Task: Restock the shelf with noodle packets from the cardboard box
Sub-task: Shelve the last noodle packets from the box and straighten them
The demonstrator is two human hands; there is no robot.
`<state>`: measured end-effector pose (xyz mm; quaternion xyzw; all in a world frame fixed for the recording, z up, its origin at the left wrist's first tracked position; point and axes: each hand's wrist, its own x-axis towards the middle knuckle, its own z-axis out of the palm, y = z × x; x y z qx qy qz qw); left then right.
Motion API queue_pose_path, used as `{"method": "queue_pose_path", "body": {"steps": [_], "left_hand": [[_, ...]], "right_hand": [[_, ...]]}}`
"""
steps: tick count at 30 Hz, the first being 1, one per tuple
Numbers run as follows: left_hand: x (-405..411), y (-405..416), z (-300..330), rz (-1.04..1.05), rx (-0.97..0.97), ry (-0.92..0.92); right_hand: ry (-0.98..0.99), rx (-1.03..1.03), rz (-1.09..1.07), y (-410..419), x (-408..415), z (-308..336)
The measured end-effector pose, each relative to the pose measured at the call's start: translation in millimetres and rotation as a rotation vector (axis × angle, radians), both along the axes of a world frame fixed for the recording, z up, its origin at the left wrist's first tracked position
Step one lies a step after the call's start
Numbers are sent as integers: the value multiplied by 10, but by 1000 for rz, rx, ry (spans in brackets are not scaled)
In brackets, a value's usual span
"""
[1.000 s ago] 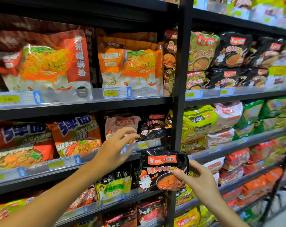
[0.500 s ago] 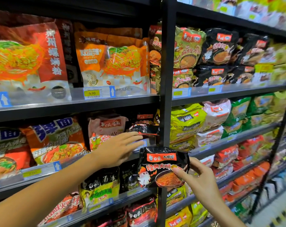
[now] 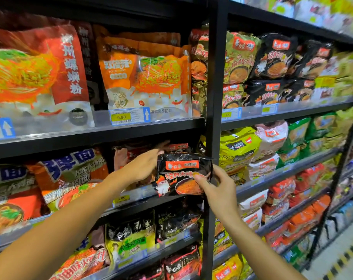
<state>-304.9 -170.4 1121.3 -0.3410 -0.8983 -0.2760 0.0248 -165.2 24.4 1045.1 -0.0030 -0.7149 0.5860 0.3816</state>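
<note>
In the head view, two bare hands and one hand-held black noodle packet (image 3: 182,173) were seen before a black shelving unit of two bays, split by one black upright post (image 3: 213,118). In the left bay, four shelf levels could be counted; the top one carried two large orange-and-red noodle bags, one at nine o'clock (image 3: 36,73) and one nearer the middle (image 3: 143,77), with one yellow price tag reading 9.90 (image 3: 121,117) clipped to the shelf edge (image 3: 111,132) below them. The second level held orange-and-blue packets (image 3: 70,174) at its left end and pink and black packets behind the hands; their number could not be told. The third level contained a yellow-green packet (image 3: 131,239) and black packets beside it. The right bay was filled with gold, black, yellow, pink, green and red packets, too many and too blurred toward three o'clock for counting. The held black packet was located at the centre of the frame, upright, in front of the second level and just left of the post. The right hand (image 3: 218,188) was raised from five o'clock, its thumb pressed on the packet's front lower-right part and its fingers wrapped behind, so the packet was gripped. The left hand (image 3: 141,168) was stretched in from seven o'clock, palm turned down, its fingers extended and loose at the packet's upper-left edge, reaching toward the stock behind; whether they touched it could not be told.
</note>
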Motion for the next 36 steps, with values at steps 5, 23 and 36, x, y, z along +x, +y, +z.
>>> {"method": "queue_pose_path", "body": {"steps": [5, 23, 36], "left_hand": [[-96, 43, 57, 80, 600, -414], [148, -130, -104, -38, 421, 56], [394, -727, -518, -2, -63, 577]], "right_hand": [[64, -100, -76, -243, -373, 91], [-245, 189, -245, -183, -1028, 132], [83, 134, -196, -608, -521, -218]]}}
